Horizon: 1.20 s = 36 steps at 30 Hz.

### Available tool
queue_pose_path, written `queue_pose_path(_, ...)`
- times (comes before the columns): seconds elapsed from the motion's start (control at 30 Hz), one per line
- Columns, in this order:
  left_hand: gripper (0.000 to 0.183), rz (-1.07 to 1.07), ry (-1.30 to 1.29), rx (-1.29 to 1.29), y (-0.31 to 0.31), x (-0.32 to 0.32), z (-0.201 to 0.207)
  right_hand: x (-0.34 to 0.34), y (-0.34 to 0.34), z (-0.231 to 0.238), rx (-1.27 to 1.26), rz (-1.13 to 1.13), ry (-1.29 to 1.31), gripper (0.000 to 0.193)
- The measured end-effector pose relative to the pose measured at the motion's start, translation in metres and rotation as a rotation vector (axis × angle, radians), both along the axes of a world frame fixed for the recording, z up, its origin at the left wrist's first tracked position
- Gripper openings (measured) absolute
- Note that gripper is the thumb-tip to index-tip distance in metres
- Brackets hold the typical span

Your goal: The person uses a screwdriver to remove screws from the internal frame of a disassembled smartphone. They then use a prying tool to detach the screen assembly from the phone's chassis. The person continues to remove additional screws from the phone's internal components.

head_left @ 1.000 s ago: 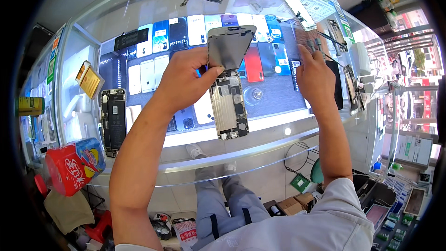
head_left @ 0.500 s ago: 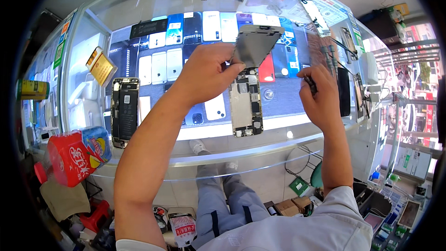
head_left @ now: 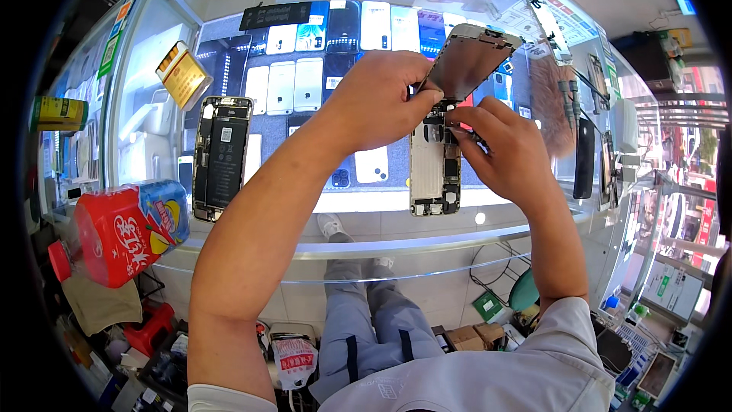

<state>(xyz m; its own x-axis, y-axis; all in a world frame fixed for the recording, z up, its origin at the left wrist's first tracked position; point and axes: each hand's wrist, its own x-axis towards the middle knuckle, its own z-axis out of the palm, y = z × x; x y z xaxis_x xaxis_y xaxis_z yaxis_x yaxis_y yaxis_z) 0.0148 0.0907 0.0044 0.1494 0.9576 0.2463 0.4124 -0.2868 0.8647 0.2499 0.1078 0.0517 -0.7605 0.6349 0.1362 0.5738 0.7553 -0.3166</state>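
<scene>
Left hand: curled closed, its thumb point(head_left: 431, 98) and fingers pinching the lower left edge of the screen; the left hand point(head_left: 377, 103) holds it raised.
Right hand: fingers bent, fingertips drawn close together at the top of the phone body; the right hand point(head_left: 507, 145) may pinch something, cannot tell.
Screen: tilted up point(head_left: 474, 61) at the body's top end.
Phone body: opened, over the glass bench point(head_left: 396, 246), its insides point(head_left: 427, 168) facing up.
Second phone: opened point(head_left: 221, 156), left of the left forearm.

Phone shop: phones point(head_left: 309, 84) under counter glass point(head_left: 427, 244)
</scene>
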Motion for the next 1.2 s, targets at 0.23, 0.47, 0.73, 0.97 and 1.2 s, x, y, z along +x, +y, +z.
queue_pose_path(0.23,0.012,0.002,0.022,0.033,0.001,0.0,-0.002,-0.008,0.005,-0.001,-0.035,0.062,-0.041,0.026)
queue_pose_path(0.47,0.014,0.002,0.007,0.001,0.001,-0.001,-0.002,-0.012,0.011,0.006,-0.144,0.019,-0.077,0.019)
queue_pose_path(0.73,0.02,0.008,-0.061,0.024,0.001,0.002,-0.002,0.021,0.006,0.007,-0.229,-0.127,0.176,0.013)
queue_pose_path(0.97,0.015,0.029,-0.011,-0.028,-0.001,0.001,0.001,0.04,0.006,0.003,0.004,-0.153,0.182,0.008)
queue_pose_path(1.2,0.011,0.023,0.027,-0.024,-0.001,0.0,-0.001,0.009,0.012,-0.009,0.177,0.091,0.134,0.015)
